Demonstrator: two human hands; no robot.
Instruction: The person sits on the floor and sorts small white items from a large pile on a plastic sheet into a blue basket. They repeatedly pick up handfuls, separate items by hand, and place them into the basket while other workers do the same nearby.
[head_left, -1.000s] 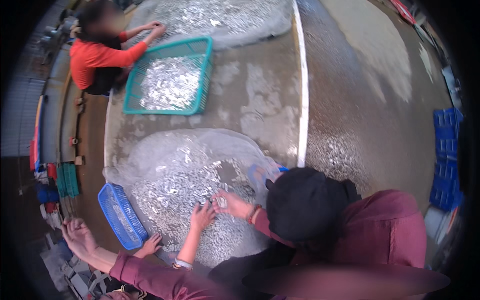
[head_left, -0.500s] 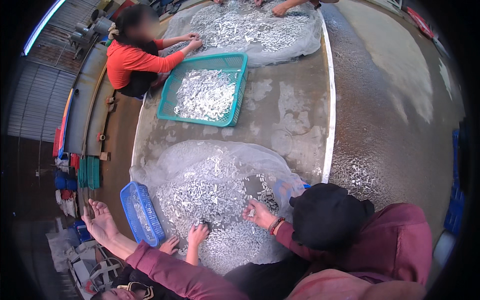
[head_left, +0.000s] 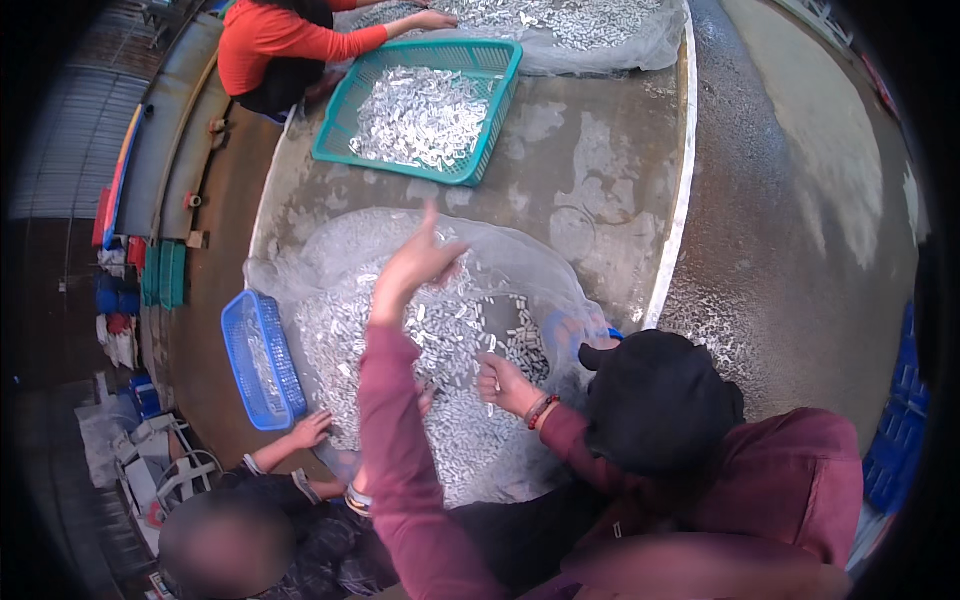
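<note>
My left hand (head_left: 422, 262), slightly blurred, is raised above the heap of small silvery pieces (head_left: 455, 440), index finger stretched out and nothing in it. A maroon sleeve (head_left: 400, 440) covers that arm. At the heap's right part, my right hand (head_left: 505, 382), with beaded bracelets at the wrist, has its fingers curled around what look like a few of the small silvery pieces. A black cap-like shape (head_left: 655, 415) hides part of the maroon sleeve behind it. The heap lies on translucent sheeting (head_left: 350, 235), with loose darker-looking pieces near my right hand.
A co-worker's hand (head_left: 312, 428) touches the heap's left edge beside a blue basket (head_left: 235, 330). Farther off, a green basket (head_left: 500, 115) holds more silvery pieces. A person in orange (head_left: 290, 40) reaches to a second heap (head_left: 600, 25). A white edge (head_left: 680, 200) bounds the work surface.
My left hand has swung from the far left to above the heap, its index finger now extended. My right hand has closed more. The baskets and heaps sit higher in the picture.
</note>
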